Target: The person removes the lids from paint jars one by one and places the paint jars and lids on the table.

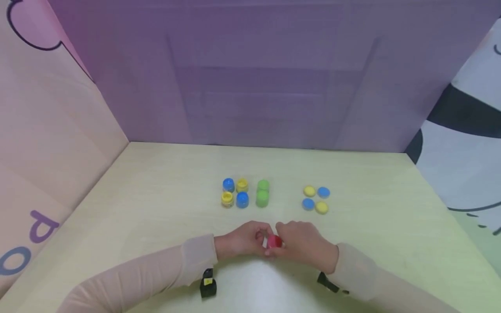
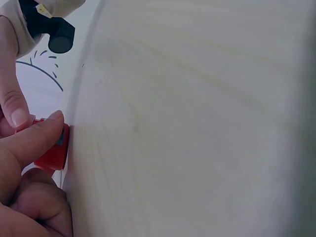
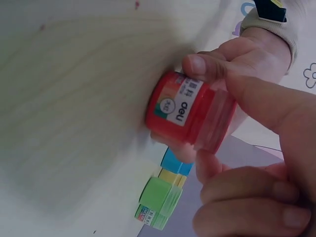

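A small red paint jar [image 1: 275,241] is held between both hands just above the near part of the table. In the right wrist view, its label faces the camera and its paler red lid [image 3: 216,121] is on the right end. The left hand [image 1: 247,239] grips the jar's body with thumb and fingers. From the other side, the right hand [image 1: 304,241] pinches the lid between thumb and index finger, its other fingers curled. The left wrist view shows the red jar [image 2: 53,155] partly covered by fingers.
Ahead stand two blue jars [image 1: 242,200], two yellow jars [image 1: 227,199] and two green jars [image 1: 262,198]. To their right lie two yellow lids [image 1: 322,208] and two blue lids [image 1: 308,204]. A purple wall panel [image 1: 254,100] rises behind the table [image 1: 176,174].
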`<move>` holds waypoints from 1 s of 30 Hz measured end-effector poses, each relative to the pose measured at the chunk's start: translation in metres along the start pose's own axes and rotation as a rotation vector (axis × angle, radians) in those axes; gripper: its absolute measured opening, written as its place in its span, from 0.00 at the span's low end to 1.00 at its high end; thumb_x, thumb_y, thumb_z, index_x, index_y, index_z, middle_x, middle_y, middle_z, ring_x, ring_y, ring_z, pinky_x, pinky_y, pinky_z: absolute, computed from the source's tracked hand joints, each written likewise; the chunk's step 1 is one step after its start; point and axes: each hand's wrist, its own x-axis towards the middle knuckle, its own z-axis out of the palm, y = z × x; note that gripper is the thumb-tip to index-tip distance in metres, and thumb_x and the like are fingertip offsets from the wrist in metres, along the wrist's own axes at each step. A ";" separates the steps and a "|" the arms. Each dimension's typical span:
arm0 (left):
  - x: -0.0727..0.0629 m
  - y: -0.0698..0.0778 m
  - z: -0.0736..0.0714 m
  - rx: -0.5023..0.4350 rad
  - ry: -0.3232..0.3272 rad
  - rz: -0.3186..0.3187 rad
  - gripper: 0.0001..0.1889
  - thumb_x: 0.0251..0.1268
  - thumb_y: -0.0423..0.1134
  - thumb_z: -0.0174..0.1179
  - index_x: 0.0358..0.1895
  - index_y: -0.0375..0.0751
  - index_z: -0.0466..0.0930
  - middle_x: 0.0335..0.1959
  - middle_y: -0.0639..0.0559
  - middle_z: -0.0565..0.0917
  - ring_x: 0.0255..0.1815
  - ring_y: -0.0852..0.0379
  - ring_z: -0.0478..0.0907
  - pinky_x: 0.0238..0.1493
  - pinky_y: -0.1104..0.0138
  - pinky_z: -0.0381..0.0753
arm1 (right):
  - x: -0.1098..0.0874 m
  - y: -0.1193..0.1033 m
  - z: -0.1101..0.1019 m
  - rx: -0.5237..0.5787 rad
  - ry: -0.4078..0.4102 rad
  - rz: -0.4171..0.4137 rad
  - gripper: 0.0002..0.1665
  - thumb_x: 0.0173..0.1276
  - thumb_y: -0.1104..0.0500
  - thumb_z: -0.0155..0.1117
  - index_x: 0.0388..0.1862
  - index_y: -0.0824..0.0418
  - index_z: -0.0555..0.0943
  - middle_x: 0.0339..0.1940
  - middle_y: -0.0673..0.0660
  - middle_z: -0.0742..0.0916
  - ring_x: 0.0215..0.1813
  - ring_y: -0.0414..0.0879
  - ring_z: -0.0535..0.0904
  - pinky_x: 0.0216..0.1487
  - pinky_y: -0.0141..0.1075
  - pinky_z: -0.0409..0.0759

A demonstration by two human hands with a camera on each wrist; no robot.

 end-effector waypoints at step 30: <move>-0.001 0.000 0.000 -0.017 -0.002 0.001 0.10 0.50 0.31 0.69 0.35 0.46 0.80 0.17 0.56 0.69 0.21 0.59 0.64 0.24 0.72 0.62 | -0.004 0.005 0.004 0.034 0.020 0.005 0.27 0.56 0.34 0.64 0.26 0.55 0.70 0.12 0.46 0.67 0.16 0.38 0.61 0.17 0.28 0.57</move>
